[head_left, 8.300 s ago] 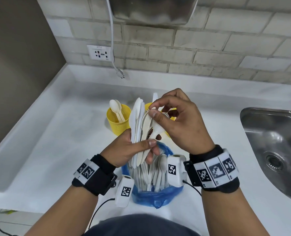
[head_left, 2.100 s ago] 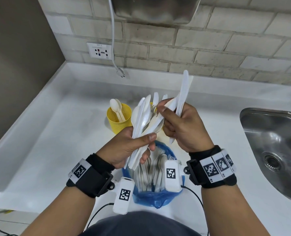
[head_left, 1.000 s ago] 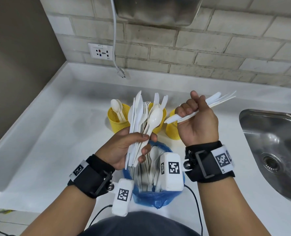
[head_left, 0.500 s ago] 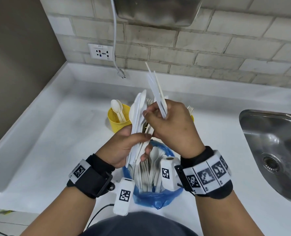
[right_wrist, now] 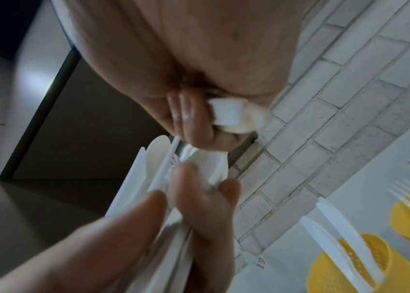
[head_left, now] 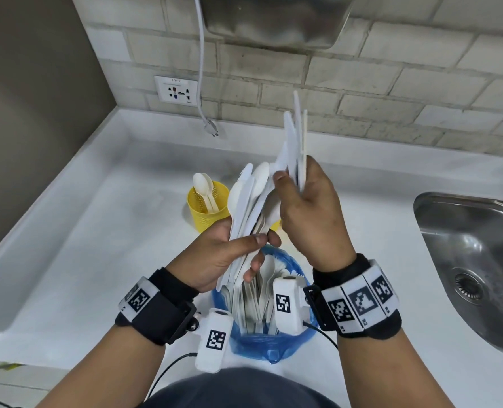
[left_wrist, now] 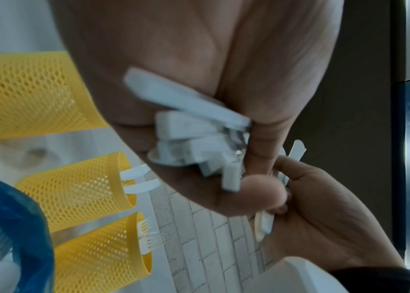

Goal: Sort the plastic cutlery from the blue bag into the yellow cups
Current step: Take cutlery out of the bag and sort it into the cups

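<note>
My left hand point(head_left: 215, 254) is wrapped around a mixed bunch point(head_left: 248, 201) right above the blue bag point(head_left: 269, 344) while my right hand point(head_left: 309, 213) pinches a few knives point(head_left: 296, 142), so I'd pull them straight up before heading to the knife cup point(left_wrist: 73, 186) just past my grip.
</note>
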Tool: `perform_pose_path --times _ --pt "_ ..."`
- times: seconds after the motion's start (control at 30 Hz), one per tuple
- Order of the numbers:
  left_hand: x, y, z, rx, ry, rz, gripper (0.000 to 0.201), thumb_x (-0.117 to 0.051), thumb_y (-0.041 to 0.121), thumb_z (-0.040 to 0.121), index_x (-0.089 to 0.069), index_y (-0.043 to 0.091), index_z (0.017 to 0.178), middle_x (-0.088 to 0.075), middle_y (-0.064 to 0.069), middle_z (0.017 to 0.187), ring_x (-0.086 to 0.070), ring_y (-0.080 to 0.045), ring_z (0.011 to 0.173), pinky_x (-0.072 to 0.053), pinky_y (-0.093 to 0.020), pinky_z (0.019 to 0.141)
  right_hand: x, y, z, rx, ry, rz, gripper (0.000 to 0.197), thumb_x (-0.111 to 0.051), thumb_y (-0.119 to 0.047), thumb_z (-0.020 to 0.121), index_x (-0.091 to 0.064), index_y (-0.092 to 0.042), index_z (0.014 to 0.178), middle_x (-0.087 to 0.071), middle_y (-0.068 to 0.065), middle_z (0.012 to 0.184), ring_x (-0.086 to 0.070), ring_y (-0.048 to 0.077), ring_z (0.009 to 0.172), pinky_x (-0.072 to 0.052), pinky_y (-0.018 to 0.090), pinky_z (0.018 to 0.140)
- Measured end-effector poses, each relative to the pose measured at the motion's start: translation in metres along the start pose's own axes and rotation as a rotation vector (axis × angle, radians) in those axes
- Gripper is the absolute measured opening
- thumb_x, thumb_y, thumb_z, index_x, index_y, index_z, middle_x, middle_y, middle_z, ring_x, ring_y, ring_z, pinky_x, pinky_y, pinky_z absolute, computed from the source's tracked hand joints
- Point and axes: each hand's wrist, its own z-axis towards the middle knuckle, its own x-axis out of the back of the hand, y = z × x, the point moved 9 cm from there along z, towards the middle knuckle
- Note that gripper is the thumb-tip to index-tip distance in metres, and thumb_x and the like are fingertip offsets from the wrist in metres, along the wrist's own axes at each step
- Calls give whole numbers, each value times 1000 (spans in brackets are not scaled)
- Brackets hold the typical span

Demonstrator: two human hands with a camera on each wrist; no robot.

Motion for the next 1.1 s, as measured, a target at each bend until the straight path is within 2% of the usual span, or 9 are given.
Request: perform_pose_path --times 0.13,0.23,0.33,0.5,0.6,0.73,0.9,0.97,1.1 --pt "3 2 -1 -14 4 84 18 -50 11 101 -55 -2 112 -68 8 71 -48 -10 50 -44 -23 47 7 11 4 -75 70 141 9 -46 -33 100 -50 -30 91 -62 0 74 -48 22 55 -42 39 61" --pt "7 2 0 -15 16 105 14 -48 6 105 -56 0 114 -68 8 76 -46 -10 51 -43 -24 46 17 5 3 -57 124 214 14 -38 -20 110 -46 -8 108 -75 9 88 -48 26 43 -45 38 44" --pt "9 3 -1 -19 27 152 14 -49 7 105 -58 4 116 -67 6 82 -43 -13 54 -42 -25 46 36 4 5 -32 242 333 16 -34 -13 111 -43 0 114 -76 13 83 -52 25 47 -50 37 49" --pt "7 9 -2 -40 84 276 12 -48 11 107 -57 4 109 -62 14 61 -43 -9 48 -42 -26 47 67 4 3 23 465 483 8 -34 -15 111 -41 -12 108 -65 5 62 -60 27 55 -58 41 59" --pt "17 11 1 -73 220 329 12 -52 15 107 -57 5 111 -64 11 67 -44 -12 48 -44 -29 47 73 2 -1 49 509 542 8 -34 -21 111 -38 -17 106 -51 3 61 -49 25 49 -48 34 48" --pt "27 14 2 -131 372 394 6 -56 18 104 -60 12 106 -63 10 73 -48 -16 52 -46 -32 48 59 -7 -5 115 410 522 15 -38 -26 111 -36 -22 97 -38 -3 63 -31 16 48 -28 21 46" --pt "29 22 1 -235 437 528 13 -56 19 104 -60 20 116 -66 17 83 -60 0 68 -46 -19 67 29 -16 -11 206 221 184 25 -61 -45 99 -51 -22 101 -53 -8 71 -51 15 56 -45 32 57" --pt "29 24 1 -248 440 549 24 -55 17 103 -58 22 126 -70 13 93 -66 -4 87 -51 -23 79 19 -15 -14 206 158 103 30 -71 -39 93 -59 -17 110 -56 -18 69 -54 4 57 -46 24 61" --pt "26 27 0 -280 420 548 42 -55 14 104 -49 28 143 -71 6 115 -67 -10 109 -55 -28 94 4 -10 -17 249 88 -98 32 -80 -31 87 -68 -17 113 -49 -17 53 -50 6 49 -43 15 58"
